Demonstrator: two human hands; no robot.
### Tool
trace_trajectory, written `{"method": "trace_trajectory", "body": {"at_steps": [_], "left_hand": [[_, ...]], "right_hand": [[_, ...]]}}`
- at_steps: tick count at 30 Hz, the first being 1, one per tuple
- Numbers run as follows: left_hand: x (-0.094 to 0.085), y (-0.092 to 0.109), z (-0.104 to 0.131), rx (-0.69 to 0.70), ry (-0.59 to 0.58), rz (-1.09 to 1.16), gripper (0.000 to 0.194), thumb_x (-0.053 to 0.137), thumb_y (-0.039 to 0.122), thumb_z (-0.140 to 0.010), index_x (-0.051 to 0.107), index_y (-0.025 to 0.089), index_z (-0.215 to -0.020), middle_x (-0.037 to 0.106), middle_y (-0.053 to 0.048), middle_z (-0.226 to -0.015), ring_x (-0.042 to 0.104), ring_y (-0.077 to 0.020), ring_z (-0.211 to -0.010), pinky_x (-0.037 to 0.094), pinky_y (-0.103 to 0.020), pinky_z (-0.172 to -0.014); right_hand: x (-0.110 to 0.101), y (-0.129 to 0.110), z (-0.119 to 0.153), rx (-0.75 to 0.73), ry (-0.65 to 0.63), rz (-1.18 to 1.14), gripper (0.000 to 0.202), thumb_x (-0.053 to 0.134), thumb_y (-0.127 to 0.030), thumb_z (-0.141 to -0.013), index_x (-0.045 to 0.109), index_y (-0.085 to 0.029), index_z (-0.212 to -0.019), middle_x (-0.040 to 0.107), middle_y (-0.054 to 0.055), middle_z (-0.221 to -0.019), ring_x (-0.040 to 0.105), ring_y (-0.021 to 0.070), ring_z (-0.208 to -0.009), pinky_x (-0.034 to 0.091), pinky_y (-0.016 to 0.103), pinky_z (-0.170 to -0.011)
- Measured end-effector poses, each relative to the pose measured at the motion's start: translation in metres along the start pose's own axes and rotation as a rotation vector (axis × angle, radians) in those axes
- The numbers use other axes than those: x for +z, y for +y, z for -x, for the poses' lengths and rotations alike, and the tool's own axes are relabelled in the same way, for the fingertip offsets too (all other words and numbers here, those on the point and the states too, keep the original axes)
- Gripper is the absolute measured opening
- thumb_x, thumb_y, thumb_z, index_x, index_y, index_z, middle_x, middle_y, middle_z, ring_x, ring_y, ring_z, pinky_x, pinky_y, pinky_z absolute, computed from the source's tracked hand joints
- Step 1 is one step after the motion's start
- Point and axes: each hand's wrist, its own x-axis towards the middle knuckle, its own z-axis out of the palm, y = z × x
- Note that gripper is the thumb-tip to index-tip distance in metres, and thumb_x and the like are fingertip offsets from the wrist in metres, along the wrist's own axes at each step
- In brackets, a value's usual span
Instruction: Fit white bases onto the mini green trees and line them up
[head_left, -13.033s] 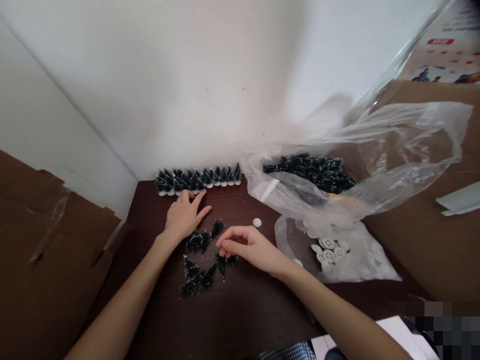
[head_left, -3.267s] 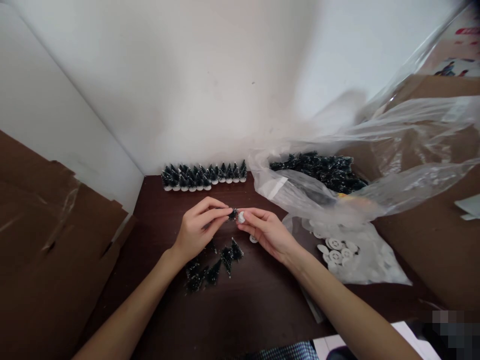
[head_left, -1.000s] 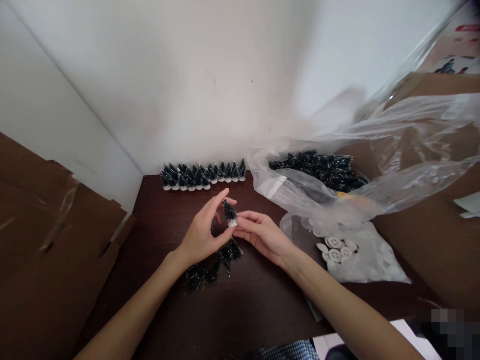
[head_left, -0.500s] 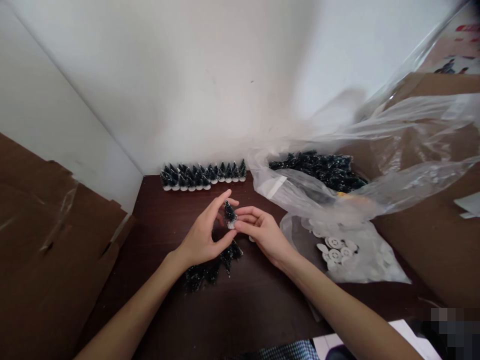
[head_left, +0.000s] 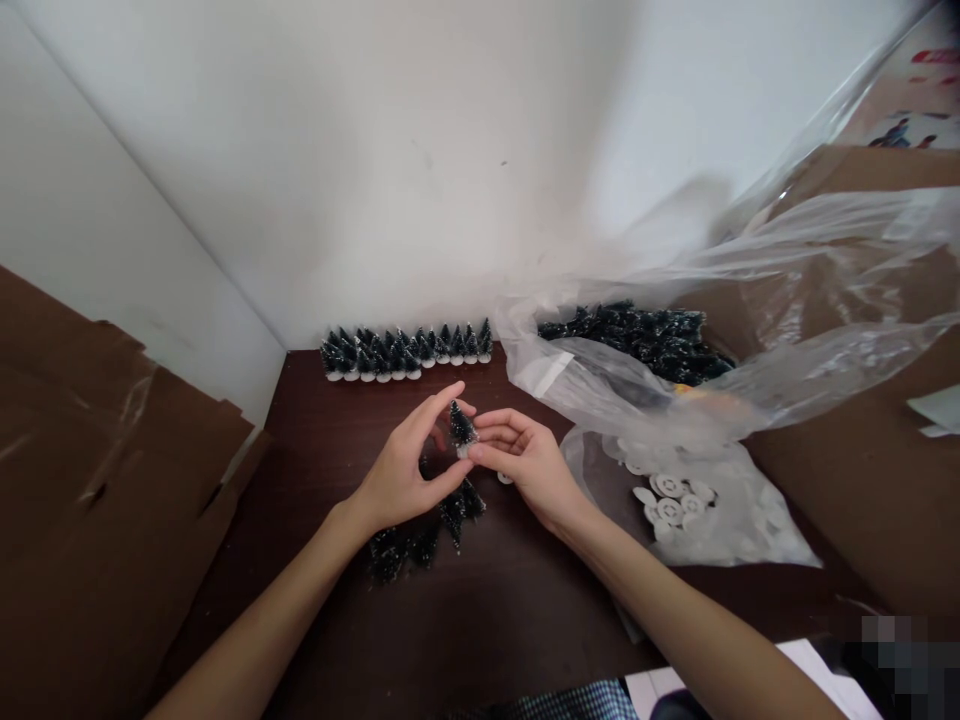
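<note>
A miniature bottle-brush tree (head_left: 461, 424), dark green with white-flecked tips and a round white base, stands almost upright between my hands. My right hand (head_left: 521, 458) pinches it low at the base with thumb and fingertips. Around its left side curves my left hand (head_left: 409, 460), with the thumb tip at the base, the index finger stretched up and other fingers partly hidden behind the tree. Several loose trees (head_left: 427, 540) lie below my left hand, partly covered by it. A white disc base (head_left: 505, 477) shows beside my right fingers.
Finished-looking trees with white bases stand in rows (head_left: 405, 352) against the wall. At right, a clear plastic bag (head_left: 540, 365) holds a pile of dark trees (head_left: 637, 340). Nearer lies a bag of white discs (head_left: 739, 510). Cardboard (head_left: 97, 480) borders the left side.
The tree between my hands has turned and tilted slightly, and more of its green side shows. Both hands have shifted only a little.
</note>
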Motion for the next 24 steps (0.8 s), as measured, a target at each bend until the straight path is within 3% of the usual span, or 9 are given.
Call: {"method": "trace_trajectory", "body": {"at_steps": [5,11,17,24], "left_hand": [[0.0,-0.0012,0.0002,0.006,0.002,0.015,0.074,0.065,0.018,-0.087,0.031,0.023,-0.152,0.06,-0.014,-0.123,0.06,-0.0179,-0.086,0.056,-0.032,-0.072],[-0.0007,0.0006,-0.001,-0.012,-0.003,-0.012,0.072,0.066,0.019,-0.087,0.033,0.026,-0.151,0.061,-0.011,-0.121,0.058,-0.0136,-0.077,0.055,-0.03,-0.071],[-0.0019,-0.0002,-0.0018,0.01,-0.004,-0.06,0.069,0.064,0.019,-0.09,0.034,0.028,-0.151,0.062,-0.009,-0.121,0.058,-0.0146,-0.081,0.054,-0.029,-0.072],[-0.0049,-0.0057,-0.0036,0.027,0.017,-0.073,0.058,0.056,0.01,-0.093,0.042,0.027,-0.146,0.062,-0.008,-0.119,0.06,-0.0138,-0.084,0.054,-0.029,-0.077]], "right_hand": [[-0.0002,-0.001,0.0001,-0.01,0.002,0.003,0.033,0.088,-0.024,-0.06,0.07,-0.02,-0.088,0.073,0.0,-0.082,0.067,0.0145,-0.08,0.052,0.031,-0.084],[-0.0008,0.0,-0.0004,-0.009,0.013,0.011,0.033,0.089,-0.025,-0.059,0.07,-0.02,-0.086,0.072,0.0,-0.08,0.067,0.014,-0.079,0.053,0.03,-0.084],[-0.0018,0.0013,-0.0024,-0.02,0.012,0.018,0.033,0.088,-0.024,-0.06,0.069,-0.02,-0.086,0.073,0.001,-0.086,0.068,0.0149,-0.084,0.053,0.031,-0.088],[-0.0043,-0.0007,-0.0046,0.073,-0.026,-0.128,0.053,0.089,-0.013,-0.055,0.063,-0.022,-0.1,0.075,0.003,-0.101,0.069,0.0189,-0.102,0.051,0.037,-0.099]]}}
